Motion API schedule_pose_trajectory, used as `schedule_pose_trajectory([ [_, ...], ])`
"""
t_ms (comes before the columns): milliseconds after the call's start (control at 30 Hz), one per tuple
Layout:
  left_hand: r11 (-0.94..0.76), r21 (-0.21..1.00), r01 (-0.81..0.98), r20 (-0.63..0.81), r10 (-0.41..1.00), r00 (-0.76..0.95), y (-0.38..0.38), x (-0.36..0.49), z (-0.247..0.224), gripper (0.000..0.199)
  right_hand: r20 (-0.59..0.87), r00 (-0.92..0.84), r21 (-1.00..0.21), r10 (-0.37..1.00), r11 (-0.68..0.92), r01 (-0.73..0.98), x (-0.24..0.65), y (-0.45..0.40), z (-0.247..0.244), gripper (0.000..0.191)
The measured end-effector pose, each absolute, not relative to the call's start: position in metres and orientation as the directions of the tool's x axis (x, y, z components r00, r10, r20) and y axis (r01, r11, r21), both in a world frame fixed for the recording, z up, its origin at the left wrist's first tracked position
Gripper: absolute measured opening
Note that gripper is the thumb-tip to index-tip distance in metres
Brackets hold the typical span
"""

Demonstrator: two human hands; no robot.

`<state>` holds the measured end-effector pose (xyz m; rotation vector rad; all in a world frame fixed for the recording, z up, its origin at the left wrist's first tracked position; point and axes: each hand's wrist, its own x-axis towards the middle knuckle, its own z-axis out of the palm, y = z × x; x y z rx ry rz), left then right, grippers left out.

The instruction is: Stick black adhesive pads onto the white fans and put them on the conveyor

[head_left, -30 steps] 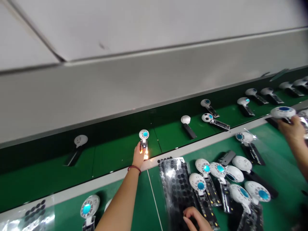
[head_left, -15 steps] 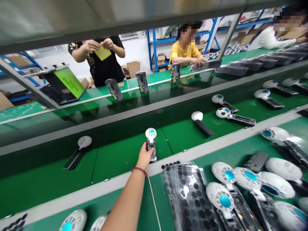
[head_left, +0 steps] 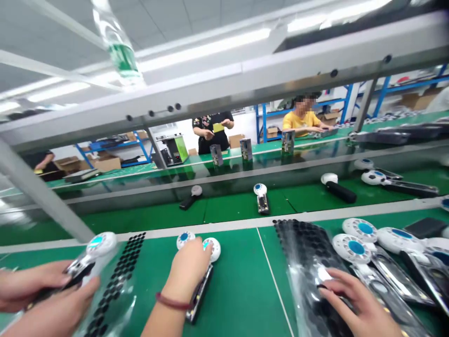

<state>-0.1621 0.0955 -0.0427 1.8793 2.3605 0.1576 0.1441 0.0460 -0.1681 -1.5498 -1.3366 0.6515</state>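
My left hand [head_left: 189, 262], with a red band at the wrist, is over two white-headed devices [head_left: 212, 249] on the green bench; its fingers are closed on the head of one. My right hand [head_left: 361, 302] is at the lower right, thumb and forefinger pinched at a small black dot [head_left: 321, 286] above the plastic sheet of black dots [head_left: 308, 252]. Right of that sheet lies a pile of white-headed devices [head_left: 354, 248] with open dark handles. Another device [head_left: 262, 201] lies on the green conveyor [head_left: 231, 206] beyond the bench edge.
At left, a co-worker's hands [head_left: 70, 290] hold a device beside another dot sheet [head_left: 119, 276]. More devices lie on the conveyor. Small boxes [head_left: 246, 150] stand on the far line, where people work. A metal frame [head_left: 210, 89] crosses overhead, with a bottle [head_left: 121, 54] on it.
My left hand has let go of the device on the conveyor and come back to the bench devices. My right hand has come into view. The view has tilted up and shifted left.
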Motion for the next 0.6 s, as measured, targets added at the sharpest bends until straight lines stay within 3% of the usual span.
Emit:
schedule_pose_trajectory([
  [100,0.263,0.098,0.960,-0.101,0.962,-0.254,0.048,-0.181,-0.069,0.025,0.169,0.128,-0.864,0.977,0.084,0.497,0.129,0.039,-0.132,0.027],
  [200,0.236,0.129,0.963,-0.135,0.966,-0.219,0.037,-0.181,-0.087,0.024,0.173,-0.033,-0.884,0.984,0.170,0.436,0.107,0.030,-0.104,0.018],
  [333,0.216,0.286,0.933,-0.169,0.970,-0.173,0.042,-0.169,-0.094,0.030,0.161,-0.232,-0.906,0.959,0.237,0.351,0.068,0.029,-0.080,0.007],
  [467,0.274,0.483,0.831,-0.234,0.956,-0.179,0.042,-0.149,-0.115,0.035,-0.024,-0.340,-0.942,0.940,0.093,0.322,0.028,0.045,-0.078,0.010],
  [600,0.362,0.685,0.632,-0.358,0.923,-0.140,0.031,-0.131,-0.134,0.028,-0.152,-0.360,-0.940,0.921,-0.022,0.340,0.005,0.060,-0.088,0.011],
])
